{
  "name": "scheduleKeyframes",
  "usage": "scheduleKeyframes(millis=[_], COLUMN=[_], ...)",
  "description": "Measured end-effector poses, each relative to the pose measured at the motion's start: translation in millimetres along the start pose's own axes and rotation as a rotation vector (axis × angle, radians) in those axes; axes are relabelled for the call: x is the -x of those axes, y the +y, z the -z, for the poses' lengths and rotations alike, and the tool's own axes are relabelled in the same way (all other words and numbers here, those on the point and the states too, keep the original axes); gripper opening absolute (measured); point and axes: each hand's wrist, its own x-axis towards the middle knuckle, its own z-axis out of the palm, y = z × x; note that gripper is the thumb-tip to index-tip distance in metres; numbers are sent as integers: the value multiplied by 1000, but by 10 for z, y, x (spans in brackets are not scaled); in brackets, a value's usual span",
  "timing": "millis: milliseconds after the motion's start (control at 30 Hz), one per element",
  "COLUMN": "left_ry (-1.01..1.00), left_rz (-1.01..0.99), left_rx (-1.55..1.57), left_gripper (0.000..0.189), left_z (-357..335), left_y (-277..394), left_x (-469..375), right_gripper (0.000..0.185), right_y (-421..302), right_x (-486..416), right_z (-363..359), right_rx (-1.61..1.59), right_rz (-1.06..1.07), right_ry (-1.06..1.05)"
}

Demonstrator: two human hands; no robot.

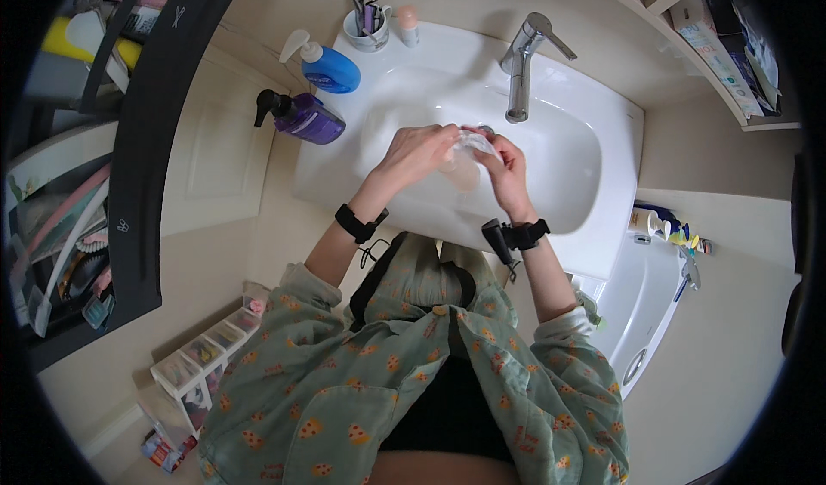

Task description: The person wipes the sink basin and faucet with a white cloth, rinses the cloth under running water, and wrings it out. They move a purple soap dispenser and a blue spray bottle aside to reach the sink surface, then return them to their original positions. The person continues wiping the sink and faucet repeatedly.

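Over the basin of a white sink [568, 181], both my hands meet at a small, wet-looking whitish piece [476, 141], perhaps thin cloth or film. My left hand [423, 149] pinches its left side with the fingertips. On its right side, the thumb and fingers of my right hand [506, 165] grip it. Something reddish shows between the fingertips, too small to name. A pale, translucent patch lies below the piece, and I cannot tell what it is. The chrome faucet [520, 72] stands just behind my right hand, and the drain [485, 129] is partly hidden by the fingers.
On the sink's left ledge are a purple pump bottle [310, 118], a blue pump bottle [330, 70], a cup with grooming tools [369, 38] and a small pink-capped bottle [408, 27]. A bathtub [635, 291] lies at right, and a black-framed shelf [139, 162] rises at left.
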Motion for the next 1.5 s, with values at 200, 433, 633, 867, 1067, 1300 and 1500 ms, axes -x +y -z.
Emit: scheduleKeyframes(millis=[200,433,633,867,1067,1300,1500], left_ry=[63,95,112,101,94,150,133], left_rz=[152,307,381,392,409,408,406], left_rx=[-35,-168,-77,-11,34,58,136], left_gripper=[18,24,19,18,16,11,10], left_z=[-8,-40,21,158,207,203,134], left_y=[-190,-392,-248,-79,-142,-142,-76], left_x=[60,203,273,342,382,507,552], right_gripper=[11,34,38,46,49,53,52], right_y=[241,549,981,1598,1590,1670,1769], right_x=[-62,-669,-1518,-1583,-2078,-2346,-2418], right_z=[-223,-339,-235,191,77,115,-180], right_rx=[-116,631,1412,1606,1346,1441,1543], right_rz=[-453,-313,468,220,106,-7,50], right_ry=[289,379,656,460,712,616,366])
